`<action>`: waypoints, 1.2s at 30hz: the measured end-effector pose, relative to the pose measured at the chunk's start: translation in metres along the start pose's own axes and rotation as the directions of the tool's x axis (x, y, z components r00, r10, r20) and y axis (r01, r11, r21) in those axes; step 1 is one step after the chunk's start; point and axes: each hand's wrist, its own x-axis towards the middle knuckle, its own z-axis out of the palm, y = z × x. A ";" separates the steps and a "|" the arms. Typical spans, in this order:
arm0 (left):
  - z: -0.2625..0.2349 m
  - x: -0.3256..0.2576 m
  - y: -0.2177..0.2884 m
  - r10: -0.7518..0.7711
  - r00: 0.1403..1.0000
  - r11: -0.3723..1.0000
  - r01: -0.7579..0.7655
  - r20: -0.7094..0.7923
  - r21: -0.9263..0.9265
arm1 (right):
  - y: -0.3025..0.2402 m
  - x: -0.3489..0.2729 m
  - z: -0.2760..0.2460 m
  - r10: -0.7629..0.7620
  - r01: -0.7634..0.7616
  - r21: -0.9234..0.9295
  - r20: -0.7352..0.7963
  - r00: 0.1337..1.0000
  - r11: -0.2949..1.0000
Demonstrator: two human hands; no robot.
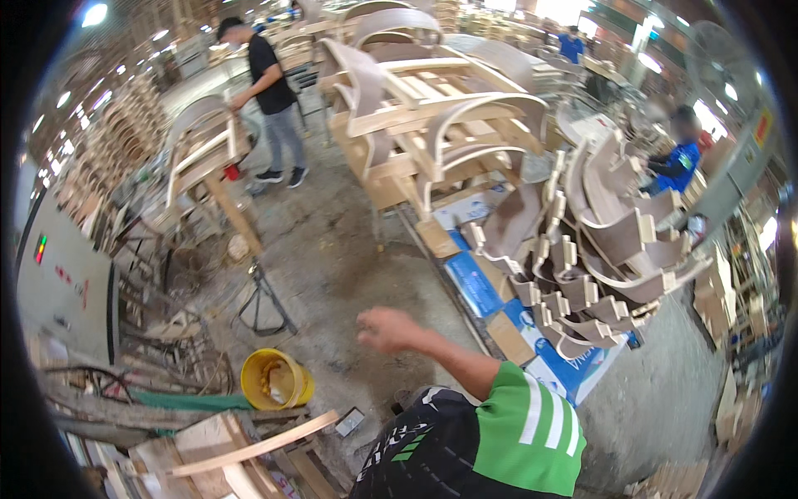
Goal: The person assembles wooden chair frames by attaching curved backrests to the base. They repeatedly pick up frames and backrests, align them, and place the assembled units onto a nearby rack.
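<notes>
Above the round yellow bucket, right hand hovers, fingers loosely curled

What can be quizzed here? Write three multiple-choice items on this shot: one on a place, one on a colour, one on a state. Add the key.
1. Where is the yellow bucket?
A. On the floor, lower left of the right hand
B. On top of the stacked curved chair parts
C. In the right hand

2. What colour is the sleeve on the reaching arm?
A. Plain red
B. Green with white stripes
C. Plain grey

3. What state is the right hand in?
A. Gripping the bucket
B. Pressed flat on a wooden strip
C. Empty, raised in the air

Key:
1 A: the yellow bucket stands on the floor beside wood scraps, apart from the right hand.
2 B: the sleeve is green with white stripes.
3 C: the hand holds nothing and touches nothing.
</notes>
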 end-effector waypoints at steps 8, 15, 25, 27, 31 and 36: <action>0.186 0.030 0.114 0.324 0.892 0.927 -0.366 -0.315 -0.085 | 0.028 -0.136 -0.310 -0.106 -0.332 -0.122 -0.992 0.064 0.935; 0.241 0.050 0.169 0.420 0.894 0.810 -0.448 -0.158 -0.379 | 0.035 -0.288 -0.379 -0.241 -0.547 0.080 -0.837 -0.491 0.833; 0.276 0.089 0.155 0.454 0.866 0.793 -0.286 0.209 -0.538 | 0.149 -0.436 -0.455 0.255 -0.334 0.465 -0.819 -0.513 0.820; 0.280 0.090 0.150 0.453 0.872 0.763 -0.269 0.188 -0.588 | 0.153 -0.426 -0.450 0.271 -0.420 0.471 -0.850 -0.451 0.776; 0.301 0.076 0.141 0.453 0.847 0.795 -0.243 0.278 -0.555 | 0.130 -0.412 -0.468 -0.173 -0.748 0.176 -0.915 -0.363 0.640; 0.286 0.065 0.145 0.417 0.852 0.815 -0.195 0.318 -0.545 | 0.100 -0.338 -0.498 -0.068 -0.512 0.122 -0.940 -0.336 0.851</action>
